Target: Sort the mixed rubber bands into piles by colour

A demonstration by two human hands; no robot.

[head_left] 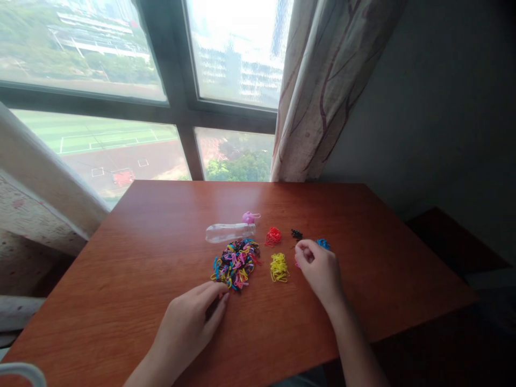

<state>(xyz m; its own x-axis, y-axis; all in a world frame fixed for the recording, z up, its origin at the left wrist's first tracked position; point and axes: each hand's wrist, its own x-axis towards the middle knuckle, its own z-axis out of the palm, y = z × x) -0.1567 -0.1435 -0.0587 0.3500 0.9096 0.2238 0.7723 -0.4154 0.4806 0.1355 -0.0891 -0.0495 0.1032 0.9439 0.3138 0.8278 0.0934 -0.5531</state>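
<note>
A mixed heap of small coloured rubber bands lies mid-table. My left hand is at its near edge, thumb and fingers drawn together; whatever they pinch is too small to make out. To the right are single-colour piles: red bands, yellow bands, black bands and blue bands. My right hand hovers just nearer than the black pile, its thumb and forefinger pinched on what looks like a thin dark rubber band. Pink bands are partly hidden beneath this hand.
Behind the heap a clear plastic bottle lies on its side, with a pink cap beside its mouth. The brown wooden table meets a window and curtains at the back. A white curved object shows at lower left.
</note>
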